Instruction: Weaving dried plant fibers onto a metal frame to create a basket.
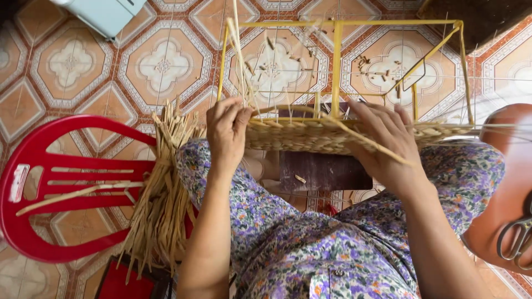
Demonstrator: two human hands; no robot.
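Patterned floor tiles lie below; at twelve o'clock, left hand pinches upright straw strands taut while right hand lies spread, steadying the woven band on the yellow wire frame.

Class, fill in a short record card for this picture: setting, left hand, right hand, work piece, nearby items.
Setting: patterned tile floor
Left hand: pinching pale straw strands at the woven band's edge
Right hand: resting on the woven band, a strand under its fingers
Work piece: yellow wire frame with the woven band at its near side
Nearby items: straw bundle, red plastic chair, scissors
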